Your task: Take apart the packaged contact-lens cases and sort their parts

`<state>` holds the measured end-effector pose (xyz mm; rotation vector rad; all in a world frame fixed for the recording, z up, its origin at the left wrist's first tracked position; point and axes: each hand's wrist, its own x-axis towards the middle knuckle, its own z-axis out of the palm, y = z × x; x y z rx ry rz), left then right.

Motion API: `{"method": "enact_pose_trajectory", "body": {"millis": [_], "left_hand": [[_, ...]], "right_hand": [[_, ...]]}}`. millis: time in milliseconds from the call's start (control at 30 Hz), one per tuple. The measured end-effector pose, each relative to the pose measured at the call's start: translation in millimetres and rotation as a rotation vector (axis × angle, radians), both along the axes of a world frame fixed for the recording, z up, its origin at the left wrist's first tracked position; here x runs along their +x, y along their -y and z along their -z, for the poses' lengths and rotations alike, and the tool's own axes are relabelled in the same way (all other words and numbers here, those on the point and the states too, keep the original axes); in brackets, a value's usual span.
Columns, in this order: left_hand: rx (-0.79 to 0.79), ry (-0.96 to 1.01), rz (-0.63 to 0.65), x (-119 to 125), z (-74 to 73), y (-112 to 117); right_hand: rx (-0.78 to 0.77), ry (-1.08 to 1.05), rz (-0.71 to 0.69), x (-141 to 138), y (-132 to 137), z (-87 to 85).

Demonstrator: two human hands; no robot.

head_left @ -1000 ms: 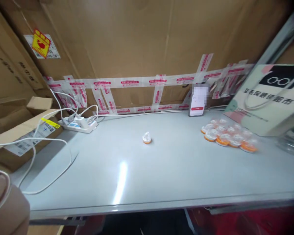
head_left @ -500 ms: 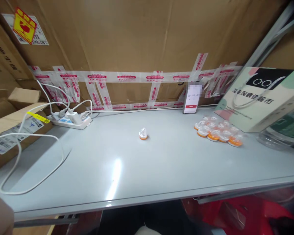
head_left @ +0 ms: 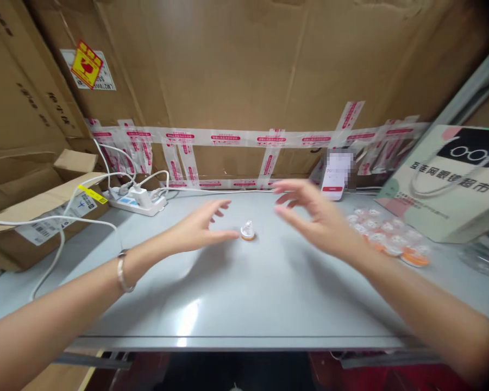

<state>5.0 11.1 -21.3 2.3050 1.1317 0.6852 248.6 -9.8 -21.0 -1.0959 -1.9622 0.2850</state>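
A small cone-shaped clear plastic piece with a white and orange base (head_left: pixel 248 231) stands upright on the grey table (head_left: pixel 244 293). Just left of it is my left hand (head_left: pixel 206 225), open and holding nothing, its thumb tip close to the piece; I cannot tell if they touch. My right hand (head_left: pixel 309 214) hovers to the right of the piece, slightly blurred, fingers apart and nothing in it. Behind my right wrist sits a cluster of several similar clear-topped pieces (head_left: pixel 414 257), partly hidden by the arm.
A phone (head_left: pixel 334 175) leans on a large taped cardboard box (head_left: pixel 228 65) at the back. On the left are a power strip (head_left: pixel 146 205), white cables and an open carton (head_left: pixel 20 239). A printed gift bag (head_left: pixel 444 184) stands at the right, beside a clear plastic container (head_left: pixel 483 255).
Both my hands have come in over the table, one on each side of the single piece. The camera view has shifted slightly. The piece stays in its place on the table.
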Motion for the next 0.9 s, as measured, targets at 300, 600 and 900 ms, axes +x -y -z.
{"method": "enact_pose_trajectory", "body": {"millis": [300, 600, 900], "left_hand": [[-0.062, 0.006, 0.084, 29, 75.2, -43], [-0.17, 0.545, 0.058, 38, 6.6, -20], [0.029, 0.63, 0.039, 34, -43.0, 2]], "right_hand": [[-0.341, 0.111, -0.115, -35, -41, 72.7], [-0.154, -0.387, -0.144, -37, -33, 2.0], [-0.095, -0.573, -0.265, -52, -13, -47.9]]}}
